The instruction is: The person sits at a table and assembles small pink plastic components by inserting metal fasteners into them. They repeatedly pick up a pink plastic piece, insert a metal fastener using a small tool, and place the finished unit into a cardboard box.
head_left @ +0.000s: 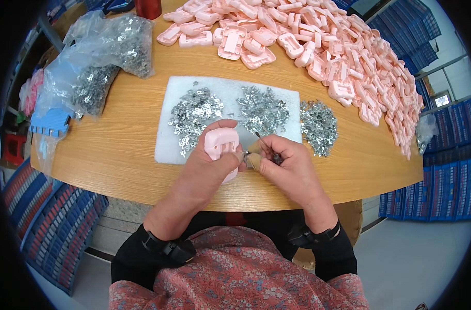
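Observation:
My left hand (209, 160) is wrapped round a pale pink plastic shell (222, 140), which has openings in its face and is tilted above the table's near edge. Close beside it, my right hand (290, 165) has beige covers on its fingertips and pinches a small metal piece (247, 153) against the shell's side. A few more dark metal bits (277, 159) show in its curled fingers. Behind both hands lies a white foam sheet (165, 139) bearing a left heap (196, 113) and a right heap (264, 111) of small silvery metal pieces.
Another metal heap (318, 126) lies on the wood right of the sheet. A large pile of pink shells (344, 62) covers the table's far and right side. Clear bags of metal parts (93, 88) and a blue foam piece (49, 122) sit at left. Blue racks (59, 222) stand around.

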`<state>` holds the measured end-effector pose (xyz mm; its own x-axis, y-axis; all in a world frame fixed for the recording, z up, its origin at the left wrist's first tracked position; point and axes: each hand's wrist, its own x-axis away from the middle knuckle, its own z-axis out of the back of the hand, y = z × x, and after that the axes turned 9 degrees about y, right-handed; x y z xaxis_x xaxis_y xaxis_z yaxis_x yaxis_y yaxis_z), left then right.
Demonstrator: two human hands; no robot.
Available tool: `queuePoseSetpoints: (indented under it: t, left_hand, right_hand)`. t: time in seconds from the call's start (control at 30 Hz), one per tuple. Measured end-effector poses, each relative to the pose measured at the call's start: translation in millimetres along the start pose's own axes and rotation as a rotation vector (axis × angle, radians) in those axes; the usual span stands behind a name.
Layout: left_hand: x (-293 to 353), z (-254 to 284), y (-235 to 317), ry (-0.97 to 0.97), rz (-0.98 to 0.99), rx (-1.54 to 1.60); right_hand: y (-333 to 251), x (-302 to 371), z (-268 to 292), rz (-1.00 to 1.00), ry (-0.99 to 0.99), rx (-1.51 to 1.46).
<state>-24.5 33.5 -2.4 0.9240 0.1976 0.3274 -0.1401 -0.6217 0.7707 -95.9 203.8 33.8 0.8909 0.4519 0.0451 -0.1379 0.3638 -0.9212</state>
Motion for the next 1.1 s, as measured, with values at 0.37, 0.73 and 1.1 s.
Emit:
queuePoseSetpoints:
  t: [0.37,0.73,1.1]
  left_hand:
    - [1.8,5.9,2.1,-0.133,0.344,0.268]
    - [3.7,1.7,-4.0,-0.089,0.402,0.188]
    - [-1.1,5.7,-8.1,-0.132,0.412,0.225]
  right_hand:
    - [-12.0,2.6,-0.4,0.267,0.028,0.116]
    - [-12.9,0.3,-12.9,0.548,0.082,0.499]
    - [-5.6,-0.1,-2.0,0.456,0.06,0.451]
